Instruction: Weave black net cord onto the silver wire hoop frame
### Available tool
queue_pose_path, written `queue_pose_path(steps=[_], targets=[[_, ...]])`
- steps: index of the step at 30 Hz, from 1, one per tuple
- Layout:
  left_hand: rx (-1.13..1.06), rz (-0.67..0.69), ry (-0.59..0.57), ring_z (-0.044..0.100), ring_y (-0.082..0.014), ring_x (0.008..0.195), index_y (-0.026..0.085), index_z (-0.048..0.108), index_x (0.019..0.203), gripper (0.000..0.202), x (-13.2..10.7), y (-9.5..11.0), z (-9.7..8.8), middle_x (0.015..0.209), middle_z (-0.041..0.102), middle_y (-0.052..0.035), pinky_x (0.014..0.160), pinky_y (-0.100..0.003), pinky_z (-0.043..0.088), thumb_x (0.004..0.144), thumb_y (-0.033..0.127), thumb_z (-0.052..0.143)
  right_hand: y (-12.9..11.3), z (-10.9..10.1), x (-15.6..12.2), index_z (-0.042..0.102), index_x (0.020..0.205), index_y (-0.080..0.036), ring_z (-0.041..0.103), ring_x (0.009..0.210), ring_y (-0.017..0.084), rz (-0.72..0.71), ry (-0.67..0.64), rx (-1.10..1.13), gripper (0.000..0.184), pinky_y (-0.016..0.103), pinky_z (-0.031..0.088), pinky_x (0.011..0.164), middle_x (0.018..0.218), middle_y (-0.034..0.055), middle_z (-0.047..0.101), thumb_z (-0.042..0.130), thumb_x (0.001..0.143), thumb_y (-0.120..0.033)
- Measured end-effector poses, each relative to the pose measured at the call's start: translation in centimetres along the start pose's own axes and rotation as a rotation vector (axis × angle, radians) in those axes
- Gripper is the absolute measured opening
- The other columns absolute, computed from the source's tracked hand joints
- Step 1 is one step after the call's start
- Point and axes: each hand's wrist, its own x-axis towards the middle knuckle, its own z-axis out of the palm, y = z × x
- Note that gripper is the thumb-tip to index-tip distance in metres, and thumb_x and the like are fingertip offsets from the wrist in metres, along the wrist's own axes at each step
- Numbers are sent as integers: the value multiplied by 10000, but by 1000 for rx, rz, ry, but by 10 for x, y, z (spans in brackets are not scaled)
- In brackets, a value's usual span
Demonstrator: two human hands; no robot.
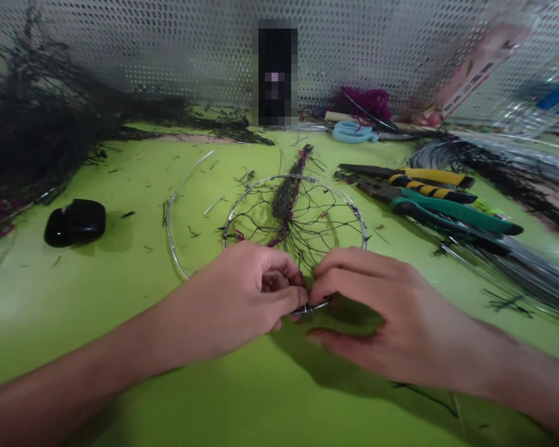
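A round wire ring [364,228] lies on the green table, with dark netting tied to it at several spots. The netting gathers into a bundle [286,197] with purplish strands, which leans over the ring's far side. My left hand [246,288] pinches the near edge of the ring between thumb and fingers. Right beside it, my right hand [400,323] touches the ring with bent fingertips, its thumb held apart below. Whether a fine strand lies between the right fingertips is hidden. Left of the ring, a loose curved wire [170,226] lies on the table.
Green-handled pliers [466,216] and yellow-black pliers [433,177] lie at right, near straight wires [531,273]. Dark netting [37,130] is heaped at left behind a glossy black case [81,222]. Blue-handled scissors [353,131] and purple thread [370,104] lie by the perforated back panel [190,56].
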Motion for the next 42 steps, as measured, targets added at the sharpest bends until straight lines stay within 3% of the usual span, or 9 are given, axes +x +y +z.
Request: queue_pose_path(steps=[4,7,10,13,16,21,32,37,42], targets=[[25,90,77,675,-162,708,281,566,1242,309,-11,-2,3,829,722,25,524,-230,446,965,419,574,4,4,-2,643,982,-177,629,731,189,-287,141,-235,85,380,571,698,887,72,702,657,925,-114],[161,255,184,704,-170,760,340,380,1367,518,-20,-5,7,885,725,46,521,-221,468,924,363,646,4,6,-2,641,1018,-174,651,802,205,-334,207,-261,174,402,593,815,893,78,714,683,879,-78],[442,468,334,701,-173,775,343,437,1265,407,-24,-10,10,958,724,34,575,-256,479,927,305,660,-2,3,-5,628,965,-182,665,868,256,-260,319,-291,177,453,567,809,881,93,719,728,830,-124],[682,640,448,672,-168,745,283,540,1119,125,-25,-15,11,881,710,14,650,-298,481,1006,230,542,-15,-2,-10,597,829,-200,565,592,187,-110,299,-233,107,368,427,504,657,23,623,701,852,-215],[773,720,470,655,-166,734,252,612,1063,129,-26,-19,11,822,720,0,708,-311,484,1022,185,510,-28,-2,-12,581,742,-221,427,420,107,150,148,71,170,287,326,379,518,-54,495,623,905,-242],[764,758,471,678,-172,749,287,658,1104,183,-29,-20,10,877,761,16,745,-327,513,1008,180,545,-35,5,-6,611,708,-229,480,450,99,453,59,669,349,195,369,364,548,-34,545,515,1015,-365],[870,992,504,721,-211,754,260,650,1114,312,-28,-12,8,819,750,-18,624,-357,557,1009,148,378,-39,18,-2,576,624,-196,334,444,84,697,92,1005,455,222,242,385,509,-51,397,617,950,-511],[984,1027,677,751,-255,905,161,604,1189,263,-24,-19,13,934,771,-85,766,-423,614,997,140,425,-40,18,4,460,578,-211,307,463,81,738,131,996,446,220,224,411,488,-55,378,611,916,-461],[1051,1086,781,712,-158,667,169,621,983,129,-13,-11,3,792,747,-16,591,-314,582,1002,79,531,-48,20,-1,385,546,-219,276,461,70,656,78,990,372,222,203,415,486,-69,317,550,872,-285]])
